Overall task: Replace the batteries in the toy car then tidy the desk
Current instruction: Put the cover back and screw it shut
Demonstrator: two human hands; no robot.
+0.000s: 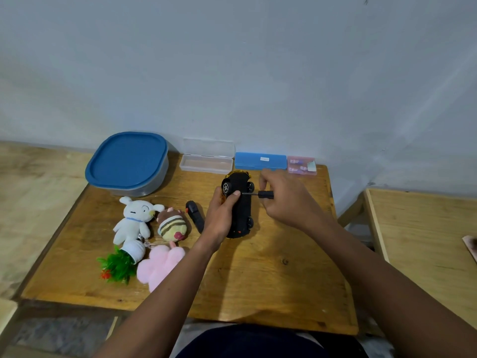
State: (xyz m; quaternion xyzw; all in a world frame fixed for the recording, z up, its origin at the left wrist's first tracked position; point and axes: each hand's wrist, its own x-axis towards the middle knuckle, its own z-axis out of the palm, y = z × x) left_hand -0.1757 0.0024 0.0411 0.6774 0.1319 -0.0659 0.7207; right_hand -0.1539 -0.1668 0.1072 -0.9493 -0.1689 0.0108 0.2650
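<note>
Wooden desk (271,280) w/ light-coloured top is seen from above, pushed up against a pale wall. At the back left corner a big grey tub w/ rounded blue lid (127,162) is parked. Along the wall to its right, 3 boxes are lined up: a clear plastic case w/ lid flipped open (206,161), a flat blue plastic case (260,161), then a small pink see-thru box (301,165).

On the left side a bunch of soft stuff is piled close together: a pink fluffy plush (160,267), a white bunny-ish plush (134,218), a brown/cream striped plush (172,226), and a fake green plant in a white pot (117,267), tipped over.

Black toy car w/ gold trim (242,208) is held near the back-middle of the desk, turned on its side, underside facing right. It's gripped by the left hand (220,215), thumb pressed on the underside. A small black-handled screwdriver (263,194) is pinched in the right hand (286,200), metal tip set against the car's underside by the thumb. A black remote-looking stick (195,215) is lying just left of the left hand.
</note>
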